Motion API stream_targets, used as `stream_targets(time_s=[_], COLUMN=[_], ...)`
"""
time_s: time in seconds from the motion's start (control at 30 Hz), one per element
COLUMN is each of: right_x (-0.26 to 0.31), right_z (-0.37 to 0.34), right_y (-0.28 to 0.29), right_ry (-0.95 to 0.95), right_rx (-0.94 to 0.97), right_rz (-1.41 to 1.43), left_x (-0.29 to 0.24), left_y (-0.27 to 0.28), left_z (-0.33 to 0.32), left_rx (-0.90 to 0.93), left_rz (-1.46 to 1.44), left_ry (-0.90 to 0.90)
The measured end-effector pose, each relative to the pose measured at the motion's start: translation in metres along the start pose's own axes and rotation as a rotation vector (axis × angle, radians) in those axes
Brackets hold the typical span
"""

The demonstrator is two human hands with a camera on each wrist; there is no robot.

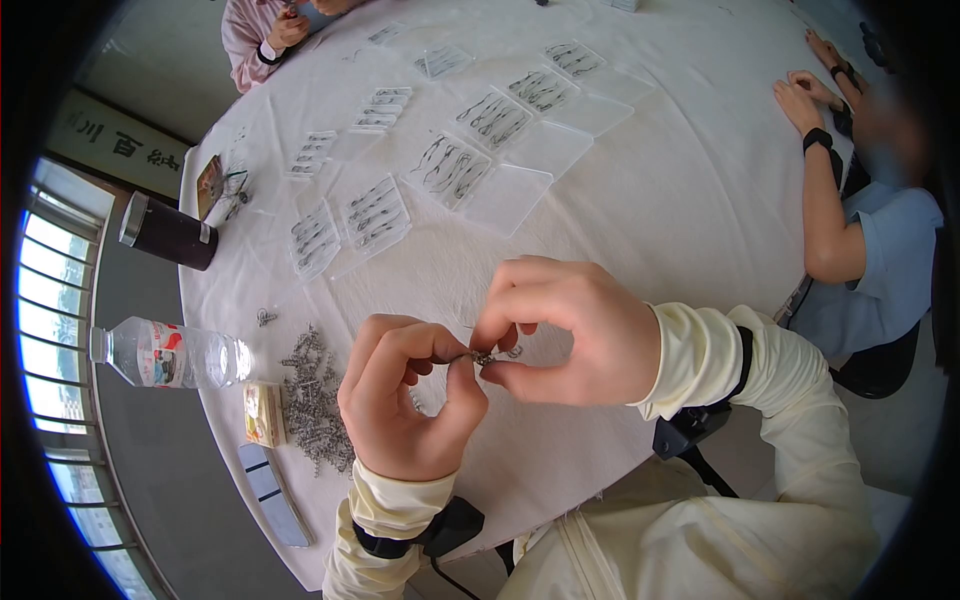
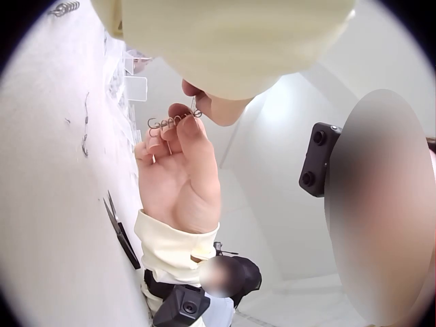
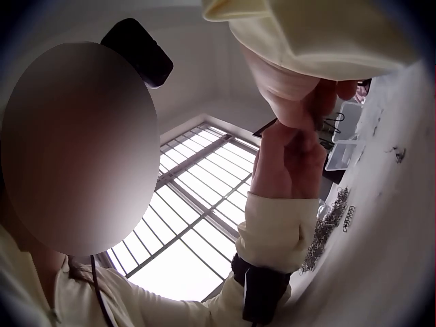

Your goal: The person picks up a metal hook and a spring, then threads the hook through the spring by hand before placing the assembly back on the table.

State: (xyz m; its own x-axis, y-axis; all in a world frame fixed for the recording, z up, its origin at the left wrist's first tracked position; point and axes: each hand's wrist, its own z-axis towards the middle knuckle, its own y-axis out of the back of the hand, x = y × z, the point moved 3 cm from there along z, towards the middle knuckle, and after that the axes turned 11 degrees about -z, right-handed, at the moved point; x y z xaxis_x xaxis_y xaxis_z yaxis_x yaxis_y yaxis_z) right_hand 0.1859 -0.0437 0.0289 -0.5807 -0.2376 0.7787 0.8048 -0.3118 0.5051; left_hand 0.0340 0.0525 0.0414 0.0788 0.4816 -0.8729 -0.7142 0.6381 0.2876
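Note:
Close over the white tablecloth (image 1: 590, 440), my two hands meet at a small metal coil spring (image 1: 484, 358). My right hand (image 1: 580, 325) pinches the spring between thumb and forefinger; its open turns stick out past the fingertips in the left wrist view. My left hand (image 1: 410, 400) has thumb and forefinger pinched at the spring's other end, where a thin wire (image 2: 193, 103) shows. Fingertips hide part of the spring. Left of my left hand lies a heap of similar coil springs (image 1: 315, 395). A thin hook rig (image 2: 86, 129) lies on the cloth in the left wrist view.
Clear plastic cases (image 1: 510, 195) holding hook rigs spread across the table's far half. Along the left edge are a water bottle (image 1: 165, 352), a dark tumbler (image 1: 170, 230), a small box (image 1: 262, 413) and a grey strip (image 1: 277, 500). Black scissors (image 2: 122, 235) lie nearby. Other people sit around.

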Motion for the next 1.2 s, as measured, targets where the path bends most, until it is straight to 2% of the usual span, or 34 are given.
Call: stream_targets(time_s=[0.07,0.3,0.47,0.53,0.67,0.87,0.93,1.03,1.2], right_x=[0.001,0.001,0.003,0.003,0.005,0.007,0.006,0.003,0.004], right_z=[0.001,0.0,-0.001,-0.001,-0.001,0.0,0.0,0.0,0.001], right_y=[0.002,0.006,0.008,0.009,0.013,0.014,0.015,0.014,0.016], right_ry=[-0.006,-0.044,0.08,0.091,0.115,0.084,0.087,0.083,0.108], right_rx=[-0.065,-0.048,-0.16,-0.166,-0.202,-0.211,-0.218,-0.237,-0.278], right_rz=[0.053,0.06,-0.168,-0.179,-0.241,-0.285,-0.291,-0.275,-0.292], left_x=[0.0,0.001,0.009,0.008,0.006,0.012,0.017,0.01,0.012], left_y=[0.0,-0.002,-0.004,-0.007,-0.006,-0.005,-0.005,-0.014,-0.012], left_z=[0.0,0.001,-0.002,-0.003,-0.002,-0.005,-0.007,-0.006,-0.005], left_rx=[0.002,0.04,0.085,0.079,0.13,0.126,0.164,0.161,0.119], left_rz=[-0.028,-0.119,-0.277,-0.438,-0.399,-0.485,-0.538,-0.667,-0.606], left_ry=[-0.004,0.048,0.081,0.186,0.138,0.175,0.316,0.358,0.433])
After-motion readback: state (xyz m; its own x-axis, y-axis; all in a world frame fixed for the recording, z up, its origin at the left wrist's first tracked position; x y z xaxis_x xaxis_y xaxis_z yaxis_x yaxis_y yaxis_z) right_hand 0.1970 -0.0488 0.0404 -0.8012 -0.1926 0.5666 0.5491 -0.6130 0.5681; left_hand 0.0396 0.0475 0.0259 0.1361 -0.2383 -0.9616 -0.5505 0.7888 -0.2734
